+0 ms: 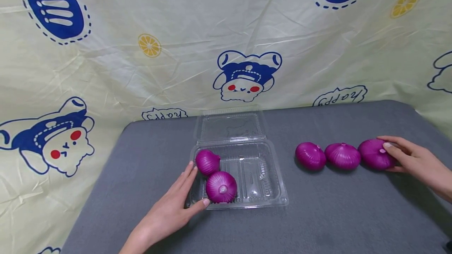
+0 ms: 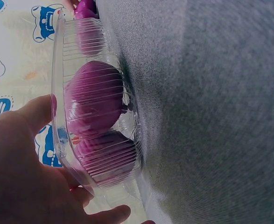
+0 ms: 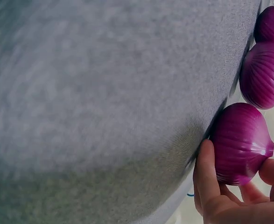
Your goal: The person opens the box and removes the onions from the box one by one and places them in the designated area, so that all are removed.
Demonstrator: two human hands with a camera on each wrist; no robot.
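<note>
A clear plastic box (image 1: 247, 203) lies with its lid folded back, two purple onions (image 1: 221, 187) in its left half. My left hand (image 1: 169, 211) rests at the box's left front corner, thumb on the front rim, fingers straight along the side; the left wrist view shows the hand (image 2: 29, 168) against the box wall (image 2: 57, 126). On the right, three onions stand in a row on the table. My right hand (image 1: 418, 164) holds the rightmost onion (image 1: 376, 154), fingers round its far side. In the right wrist view that onion (image 3: 242, 142) sits between thumb and fingers.
The middle onion (image 1: 342, 156) and the left onion (image 1: 310, 156) of the row lie between the box and my right hand. The grey table (image 1: 318, 214) ends at the back against a patterned cloth (image 1: 183, 73). The raised lid (image 1: 231, 125) lies toward the back edge.
</note>
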